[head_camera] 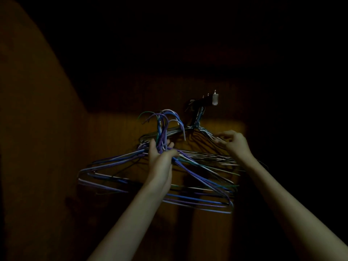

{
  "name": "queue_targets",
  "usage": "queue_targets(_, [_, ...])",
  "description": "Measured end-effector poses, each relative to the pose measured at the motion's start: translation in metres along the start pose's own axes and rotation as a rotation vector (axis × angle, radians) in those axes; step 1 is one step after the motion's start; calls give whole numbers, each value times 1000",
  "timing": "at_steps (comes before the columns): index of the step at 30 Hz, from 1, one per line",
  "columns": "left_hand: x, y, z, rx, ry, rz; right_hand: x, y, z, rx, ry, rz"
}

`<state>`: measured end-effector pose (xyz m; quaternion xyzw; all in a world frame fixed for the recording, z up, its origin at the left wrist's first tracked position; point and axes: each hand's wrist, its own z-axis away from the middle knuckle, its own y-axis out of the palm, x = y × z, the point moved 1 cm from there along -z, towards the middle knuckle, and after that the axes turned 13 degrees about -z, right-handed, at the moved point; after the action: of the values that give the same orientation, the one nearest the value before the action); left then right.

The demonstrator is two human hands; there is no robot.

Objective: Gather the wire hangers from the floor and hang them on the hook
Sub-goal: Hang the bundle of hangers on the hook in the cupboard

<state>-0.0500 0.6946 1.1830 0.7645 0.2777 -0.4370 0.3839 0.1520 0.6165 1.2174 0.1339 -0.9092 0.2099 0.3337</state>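
Observation:
The scene is very dark. My left hand point(161, 153) grips the necks of a bundle of several wire hangers point(116, 161) in blue, purple, white and green, raised in front of a wooden wall. Their curved tops point(165, 117) stick up above my fingers. A hook rack point(206, 100) with small pegs and a pale end piece is fixed to the wall, up and to the right of that bundle. More hangers point(198, 122) hang from it. My right hand point(232, 141) pinches the sloping right shoulder of those hung hangers, just below the rack.
A brown wooden wall point(116, 129) fills the background, lit only in a patch behind the hangers. A darker wall surface point(28, 110) stands at the left. Everything above and to the right is in black shadow.

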Motion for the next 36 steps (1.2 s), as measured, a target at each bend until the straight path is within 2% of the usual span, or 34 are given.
queue_targets(4, [1,-3,12,-10,-14,22,19,1,28,62,-22,-35])
queue_targets(10, [6,-4,26,-20,-44,45,37,18,77,322,101,-194])
queue_targets(17, [13,0,41,2,-52,25,38,26,103,406,111,-72])
queue_targets(24, [22,0,48,43,-77,-5,36,18,111,353,324,-367])
queue_targets(30, [26,1,54,6,-160,84,32,15,110,262,257,-261])
queue_targets(36, [25,2,58,47,-176,109,28,10,106,163,237,-304])
